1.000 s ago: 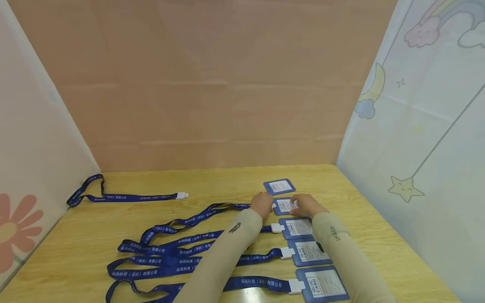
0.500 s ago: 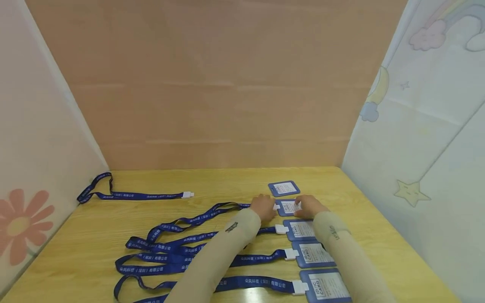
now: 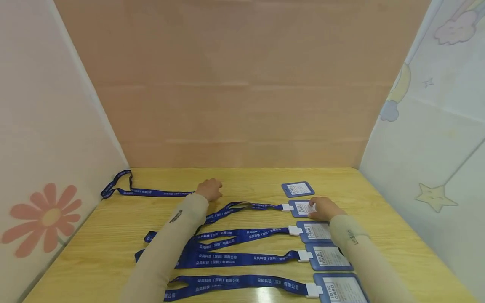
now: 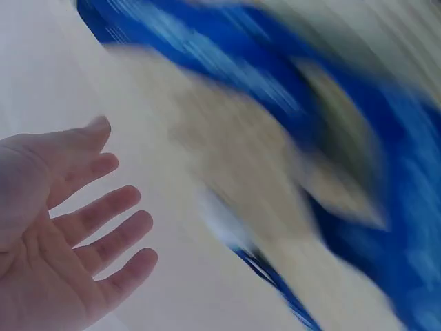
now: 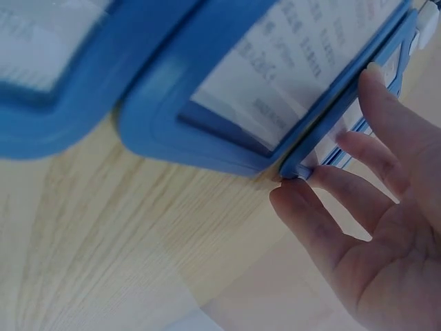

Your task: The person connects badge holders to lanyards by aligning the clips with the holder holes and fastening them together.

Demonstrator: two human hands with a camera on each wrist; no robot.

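Note:
My left hand [image 3: 209, 190] is over the back of the table, by the white-clip end of a separate blue lanyard [image 3: 151, 193]. In the left wrist view its fingers [image 4: 117, 207] are spread and hold nothing. My right hand [image 3: 322, 208] holds a blue ID card holder [image 3: 298, 208] by its edges, flat on the table. In the right wrist view the thumb [image 5: 382, 96] lies at one edge and the fingers at the opposite one. That holder is joined by a white clip [image 3: 286, 207] to a blue printed lanyard [image 3: 235, 206].
Nearer me several card holders, such as one at the front [image 3: 341, 290], lie in a column, their lanyards [image 3: 242, 259] stretched left. A loose card holder [image 3: 298, 189] without a lanyard lies at the back. Walls [image 3: 242, 126] close off the back and both sides.
My left hand has left the white clip beside the held card holder and moved left toward the separate lanyard. The right hand stays at the card holder. The head view has shifted left.

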